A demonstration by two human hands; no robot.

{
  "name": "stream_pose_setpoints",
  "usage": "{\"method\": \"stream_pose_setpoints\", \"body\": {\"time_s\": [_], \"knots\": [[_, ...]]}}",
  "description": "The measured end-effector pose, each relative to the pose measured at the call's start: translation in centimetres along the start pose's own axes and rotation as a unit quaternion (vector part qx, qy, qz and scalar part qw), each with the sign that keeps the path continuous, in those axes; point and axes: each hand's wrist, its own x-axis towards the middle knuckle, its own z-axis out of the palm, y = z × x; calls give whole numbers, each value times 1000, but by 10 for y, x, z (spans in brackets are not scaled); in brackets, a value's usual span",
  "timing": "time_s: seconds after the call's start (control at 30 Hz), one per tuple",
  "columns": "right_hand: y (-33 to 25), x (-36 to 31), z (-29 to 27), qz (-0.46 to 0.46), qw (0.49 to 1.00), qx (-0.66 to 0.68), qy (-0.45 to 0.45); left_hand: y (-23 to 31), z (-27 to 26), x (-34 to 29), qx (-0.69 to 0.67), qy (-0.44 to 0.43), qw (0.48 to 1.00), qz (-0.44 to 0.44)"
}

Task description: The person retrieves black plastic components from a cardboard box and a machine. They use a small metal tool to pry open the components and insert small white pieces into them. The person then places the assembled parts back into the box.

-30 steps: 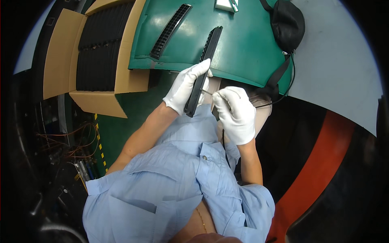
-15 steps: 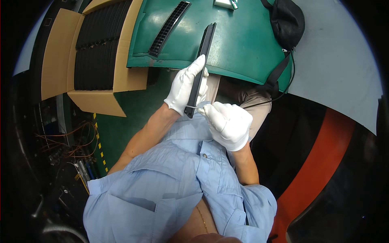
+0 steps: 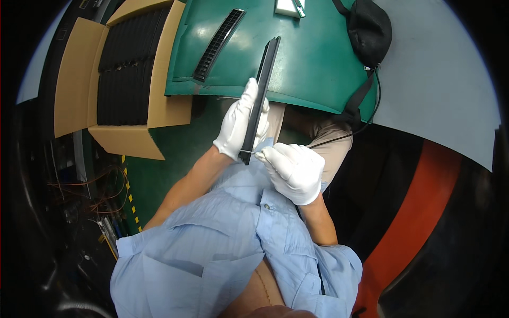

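My left hand, in a white glove, is closed around a long narrow black plastic strip. The strip is tilted upright, its far end over the green table and its near end above my lap. My right hand, also gloved, pinches a thin metal tool whose handle is hidden in the fingers. The tool's slim shaft reaches across the strip's near end; whether its tip touches cannot be made out. A black slotted grille lies on the table, beyond my left hand.
An open cardboard box at the left is packed with rows of black parts. On the green table lie a small white-and-green object and a black pouch with strap and cable. A grey surface adjoins at right.
Both hands and the strip have shifted slightly nearer to me in the picture. The tool stays across the strip's near end, and both grips are kept.
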Motion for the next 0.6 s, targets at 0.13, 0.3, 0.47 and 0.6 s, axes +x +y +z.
{"method": "stream_pose_setpoints", "body": {"time_s": [0.13, 0.3, 0.47, 0.6], "knots": [[6, 4, -1, 10, 999, -35, 0, -9, -8, -6, 4, -47, 999, 26], [14, 10, -6, 30, 998, -52, 14, -20, -5, -21, 35, -19, 999, 5], [28, 16, -14, 53, 995, -60, 55, -24, 0, -41, 57, -56, 996, -40], [37, 23, -21, 57, 990, -73, 106, -35, -4, -51, 88, -40, 992, -84]]}}
